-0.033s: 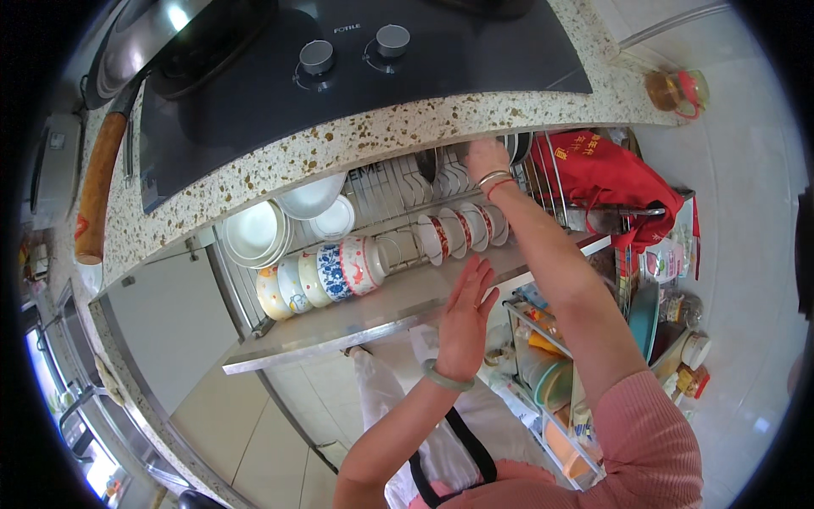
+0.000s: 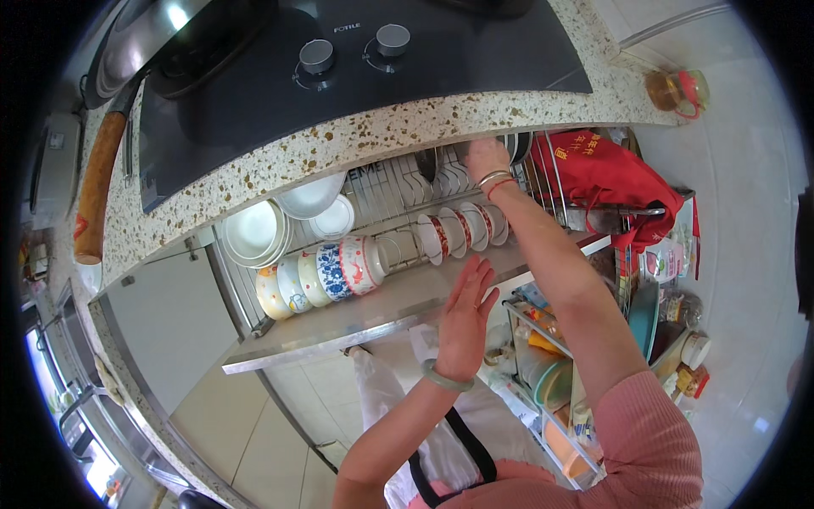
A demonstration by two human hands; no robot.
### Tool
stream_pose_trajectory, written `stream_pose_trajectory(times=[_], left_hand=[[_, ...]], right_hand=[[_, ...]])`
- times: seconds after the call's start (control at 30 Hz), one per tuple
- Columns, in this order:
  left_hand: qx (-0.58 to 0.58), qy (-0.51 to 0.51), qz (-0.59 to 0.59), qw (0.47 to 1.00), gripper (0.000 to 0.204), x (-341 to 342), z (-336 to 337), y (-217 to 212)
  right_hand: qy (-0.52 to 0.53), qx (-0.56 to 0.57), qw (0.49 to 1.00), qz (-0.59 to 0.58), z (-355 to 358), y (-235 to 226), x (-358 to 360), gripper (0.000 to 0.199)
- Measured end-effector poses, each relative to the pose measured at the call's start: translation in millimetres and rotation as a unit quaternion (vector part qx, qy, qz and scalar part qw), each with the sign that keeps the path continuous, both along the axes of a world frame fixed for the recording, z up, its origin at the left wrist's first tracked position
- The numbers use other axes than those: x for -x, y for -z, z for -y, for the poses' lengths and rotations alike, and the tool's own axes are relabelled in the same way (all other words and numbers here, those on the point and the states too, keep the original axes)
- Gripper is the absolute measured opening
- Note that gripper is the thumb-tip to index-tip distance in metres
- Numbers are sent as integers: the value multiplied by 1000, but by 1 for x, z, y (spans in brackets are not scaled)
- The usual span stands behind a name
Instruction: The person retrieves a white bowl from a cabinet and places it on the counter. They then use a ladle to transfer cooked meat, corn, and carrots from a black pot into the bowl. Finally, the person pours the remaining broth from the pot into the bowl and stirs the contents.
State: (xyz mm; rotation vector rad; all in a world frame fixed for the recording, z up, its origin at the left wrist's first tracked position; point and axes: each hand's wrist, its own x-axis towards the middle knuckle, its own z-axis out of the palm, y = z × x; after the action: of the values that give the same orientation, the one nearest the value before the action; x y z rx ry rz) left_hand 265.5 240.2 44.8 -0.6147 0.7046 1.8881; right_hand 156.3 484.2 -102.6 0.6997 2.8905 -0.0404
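Nothing visibly changes: left grip [image 2: 464, 331] is outstretched, empty, red-patterned bowls [image 2: 440, 237] just beyond; whether right grip [image 2: 487, 157] closes on anything, I cannot tell.

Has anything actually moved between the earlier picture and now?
Nothing visibly changed. The right hand still reaches into the open drawer, its fingertips partly hidden; the left hand stays open near the drawer's front edge. The colourful bowls stand as before.

gotta say, the blue-and-white floral bowl [image 2: 332, 273] pops. Beside it: a red-printed white bowl [image 2: 353, 266]. Off to its right, red-banded white bowls [image 2: 441, 237]. Bench [image 2: 339, 140] beyond it's cream with brown speckles.
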Motion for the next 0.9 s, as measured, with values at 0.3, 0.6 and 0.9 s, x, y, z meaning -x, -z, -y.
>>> stream_pose_trajectory(times=[0.3,0.6,0.9], left_hand=[[-8,20,-3,1000,48,1,8,-6],[6,35,-20,999,50,2,21,-7],[9,53,-35,998,52,8,40,-16]], right_hand=[[119,21,991,-64,4,22,-6,17],[154,59,982,-90,10,27,-13,22],[174,61,977,-110,22,17,2,27]])
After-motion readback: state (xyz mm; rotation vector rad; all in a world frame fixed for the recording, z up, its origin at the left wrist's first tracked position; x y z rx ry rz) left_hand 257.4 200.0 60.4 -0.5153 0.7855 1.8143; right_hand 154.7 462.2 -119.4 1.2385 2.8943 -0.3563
